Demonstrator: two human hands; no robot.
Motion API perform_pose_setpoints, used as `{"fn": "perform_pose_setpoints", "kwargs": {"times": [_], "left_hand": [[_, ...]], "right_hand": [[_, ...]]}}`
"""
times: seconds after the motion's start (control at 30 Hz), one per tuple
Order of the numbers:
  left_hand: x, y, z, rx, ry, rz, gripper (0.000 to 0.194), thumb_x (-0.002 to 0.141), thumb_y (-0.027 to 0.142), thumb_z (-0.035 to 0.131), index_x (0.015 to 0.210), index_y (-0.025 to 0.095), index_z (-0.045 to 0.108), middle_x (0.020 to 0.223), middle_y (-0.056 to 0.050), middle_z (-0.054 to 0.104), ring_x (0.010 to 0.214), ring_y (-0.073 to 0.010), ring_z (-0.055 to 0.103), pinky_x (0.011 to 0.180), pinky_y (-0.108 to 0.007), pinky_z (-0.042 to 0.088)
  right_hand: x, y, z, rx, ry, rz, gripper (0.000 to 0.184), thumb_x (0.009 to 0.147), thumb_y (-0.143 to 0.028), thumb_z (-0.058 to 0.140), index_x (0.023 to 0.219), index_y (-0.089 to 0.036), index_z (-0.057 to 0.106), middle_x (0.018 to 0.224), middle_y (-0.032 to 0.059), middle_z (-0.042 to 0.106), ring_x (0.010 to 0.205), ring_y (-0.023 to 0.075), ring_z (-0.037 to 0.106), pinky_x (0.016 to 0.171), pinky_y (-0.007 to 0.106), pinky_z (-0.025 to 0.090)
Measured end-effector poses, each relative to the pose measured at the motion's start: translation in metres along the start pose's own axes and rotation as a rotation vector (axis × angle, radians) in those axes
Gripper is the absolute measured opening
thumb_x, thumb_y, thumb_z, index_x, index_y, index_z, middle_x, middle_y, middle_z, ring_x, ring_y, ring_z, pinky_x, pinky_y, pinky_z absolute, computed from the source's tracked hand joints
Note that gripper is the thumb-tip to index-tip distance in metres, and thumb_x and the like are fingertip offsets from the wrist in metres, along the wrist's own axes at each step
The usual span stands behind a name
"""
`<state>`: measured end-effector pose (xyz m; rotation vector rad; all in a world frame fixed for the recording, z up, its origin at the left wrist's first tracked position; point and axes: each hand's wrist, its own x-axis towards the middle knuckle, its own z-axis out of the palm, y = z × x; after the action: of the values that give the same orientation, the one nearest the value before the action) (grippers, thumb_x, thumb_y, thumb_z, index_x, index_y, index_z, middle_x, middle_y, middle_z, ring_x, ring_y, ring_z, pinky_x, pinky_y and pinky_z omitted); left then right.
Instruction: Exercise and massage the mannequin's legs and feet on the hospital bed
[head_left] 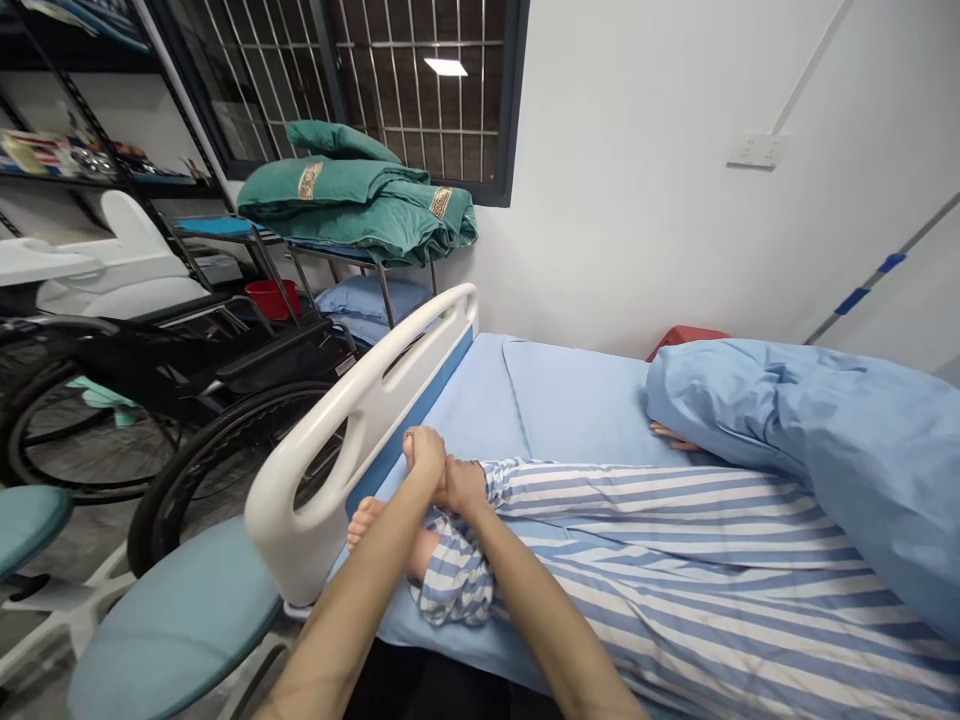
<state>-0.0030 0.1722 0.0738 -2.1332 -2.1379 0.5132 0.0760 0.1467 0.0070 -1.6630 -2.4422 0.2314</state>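
Two legs in blue-and-white striped trousers (600,500) lie along the bed. My left hand (425,455) is closed around the front part of the far foot, which it mostly covers. Just beside it, my right hand (463,486) wraps round the ankle of that same leg, close to the trouser cuff (499,482). The near foot (366,518) rests below my left forearm, toes toward the footboard, partly hidden by that arm. Its cuff (456,575) is bunched up above the ankle.
A white footboard (315,440) stands left of the feet. A blue quilt (787,400) covers the upper body, with fingers (675,437) showing at its edge. Beyond the footboard are a wheelchair (195,400), a round stool (180,620) and a rack with green bedding (360,200).
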Motion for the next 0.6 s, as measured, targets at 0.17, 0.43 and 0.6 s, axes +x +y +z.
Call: {"fn": "perform_pose_setpoints", "kwargs": {"times": [0.17, 0.43, 0.6], "left_hand": [[0.018, -0.003, 0.008, -0.028, 0.037, 0.023, 0.027, 0.08, 0.02, 0.047, 0.085, 0.005, 0.068, 0.074, -0.018, 0.065, 0.077, -0.0281, 0.064, 0.067, -0.037, 0.041], [0.001, 0.0, 0.007, -0.071, 0.167, -0.009, 0.026, 0.08, 0.015, 0.045, 0.086, 0.007, 0.068, 0.083, -0.02, 0.066, 0.085, -0.0296, 0.062, 0.075, -0.04, 0.038], [-0.017, -0.003, 0.001, -0.108, 0.245, -0.065, 0.029, 0.082, 0.01, 0.039, 0.092, 0.005, 0.066, 0.092, -0.022, 0.063, 0.09, -0.0286, 0.058, 0.077, -0.039, 0.04]], "right_hand": [[0.003, 0.002, 0.003, 0.009, -0.001, 0.003, 0.058, 0.061, -0.057, 0.065, 0.099, -0.016, 0.05, 0.091, 0.0107, 0.068, 0.085, 0.0257, 0.065, 0.082, 0.036, 0.043], [0.0, 0.0, 0.0, 0.001, 0.012, -0.009, 0.051, 0.065, -0.053, 0.059, 0.098, -0.015, 0.051, 0.088, 0.0102, 0.068, 0.081, 0.0259, 0.065, 0.078, 0.036, 0.045], [-0.003, -0.001, -0.001, -0.01, 0.013, -0.018, 0.053, 0.066, -0.054, 0.059, 0.102, -0.016, 0.049, 0.092, 0.0106, 0.068, 0.082, 0.0258, 0.065, 0.077, 0.034, 0.044]]}}
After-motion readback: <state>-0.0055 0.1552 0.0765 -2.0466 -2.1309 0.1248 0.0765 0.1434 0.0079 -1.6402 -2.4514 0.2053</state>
